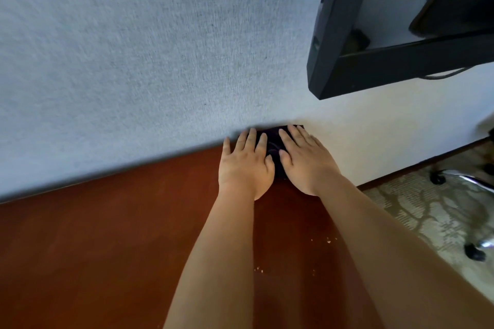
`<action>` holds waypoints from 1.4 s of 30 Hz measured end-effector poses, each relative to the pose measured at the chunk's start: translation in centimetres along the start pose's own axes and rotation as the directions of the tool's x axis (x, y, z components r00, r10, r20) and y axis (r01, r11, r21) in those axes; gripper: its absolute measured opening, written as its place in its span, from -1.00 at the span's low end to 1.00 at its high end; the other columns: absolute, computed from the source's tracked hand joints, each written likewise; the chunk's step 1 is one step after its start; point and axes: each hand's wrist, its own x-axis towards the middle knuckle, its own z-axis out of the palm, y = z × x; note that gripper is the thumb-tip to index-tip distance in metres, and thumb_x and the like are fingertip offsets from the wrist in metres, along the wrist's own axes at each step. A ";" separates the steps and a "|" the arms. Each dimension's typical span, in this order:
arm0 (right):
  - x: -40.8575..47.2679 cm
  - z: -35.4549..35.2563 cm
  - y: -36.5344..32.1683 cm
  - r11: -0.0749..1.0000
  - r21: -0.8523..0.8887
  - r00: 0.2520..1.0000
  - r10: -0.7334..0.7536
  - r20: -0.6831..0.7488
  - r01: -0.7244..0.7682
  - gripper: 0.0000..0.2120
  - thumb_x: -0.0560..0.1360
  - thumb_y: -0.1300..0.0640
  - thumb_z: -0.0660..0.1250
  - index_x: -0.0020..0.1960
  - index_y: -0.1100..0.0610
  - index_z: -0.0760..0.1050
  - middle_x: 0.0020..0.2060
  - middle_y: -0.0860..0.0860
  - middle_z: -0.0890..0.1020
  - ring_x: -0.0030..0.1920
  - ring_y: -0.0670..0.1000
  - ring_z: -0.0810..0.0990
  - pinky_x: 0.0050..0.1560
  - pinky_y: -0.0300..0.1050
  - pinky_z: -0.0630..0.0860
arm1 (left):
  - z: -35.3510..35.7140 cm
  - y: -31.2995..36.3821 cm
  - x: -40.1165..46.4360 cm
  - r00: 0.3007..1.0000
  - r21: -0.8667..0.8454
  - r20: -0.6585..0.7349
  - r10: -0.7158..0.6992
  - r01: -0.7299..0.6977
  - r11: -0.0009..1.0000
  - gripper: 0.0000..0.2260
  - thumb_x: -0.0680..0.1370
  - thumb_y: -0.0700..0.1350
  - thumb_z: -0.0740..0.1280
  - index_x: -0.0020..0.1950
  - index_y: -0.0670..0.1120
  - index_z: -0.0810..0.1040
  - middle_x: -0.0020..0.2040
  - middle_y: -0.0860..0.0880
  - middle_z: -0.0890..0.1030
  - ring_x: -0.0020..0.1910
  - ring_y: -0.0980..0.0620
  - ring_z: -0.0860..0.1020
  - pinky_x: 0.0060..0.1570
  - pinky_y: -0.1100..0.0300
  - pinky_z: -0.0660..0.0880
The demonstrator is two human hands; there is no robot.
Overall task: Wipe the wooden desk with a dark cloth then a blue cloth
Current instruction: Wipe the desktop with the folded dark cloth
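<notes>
Wooden desk (107, 248) runs back to the wall, dark cloth (272, 141) at its far right corner, pinned flat under left hand (244, 165) and right hand (307, 160), fingers straight, crumbs (328, 242) lying nearer the body.

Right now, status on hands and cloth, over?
Left hand and right hand flat on dark cloth, far desk corner by wall. Crumbs nearer on desk. Blue cloth not in sight.
</notes>
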 end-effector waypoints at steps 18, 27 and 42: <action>-10.9 1.3 -3.2 0.992 0.019 0.991 0.127 0.032 -0.128 -0.48 0.66 -0.05 -0.18 0.57 0.06 -0.18 0.56 0.02 -0.15 0.54 -0.02 -0.21 0.51 -0.08 -0.18 | 0.4 0.8 -10.0 0.992 0.022 0.058 0.113 -0.115 0.993 -0.50 0.67 0.06 -0.17 0.59 -0.04 -0.15 0.59 -0.04 -0.19 0.55 0.03 -0.24 0.50 -0.10 -0.24; -7.4 0.9 -1.9 0.996 -0.011 0.996 0.085 0.016 -0.085 -0.48 0.66 -0.05 -0.18 0.57 0.04 -0.18 0.56 0.00 -0.15 0.54 -0.04 -0.21 0.49 -0.09 -0.19 | 0.5 0.7 -6.5 0.994 0.038 0.050 0.101 -0.103 0.994 -0.50 0.66 0.06 -0.17 0.59 -0.02 -0.16 0.59 -0.03 -0.19 0.55 0.03 -0.24 0.49 -0.13 -0.23; -1.9 0.1 -0.5 0.998 0.031 0.999 0.053 0.009 -0.053 -0.48 0.66 -0.04 -0.16 0.57 0.04 -0.16 0.56 0.00 -0.14 0.54 -0.05 -0.19 0.51 -0.10 -0.15 | -0.2 0.1 -1.0 0.999 0.031 0.031 0.042 -0.043 0.999 -0.51 0.67 0.04 -0.15 0.59 -0.02 -0.13 0.59 -0.04 -0.16 0.55 0.04 -0.21 0.49 -0.12 -0.24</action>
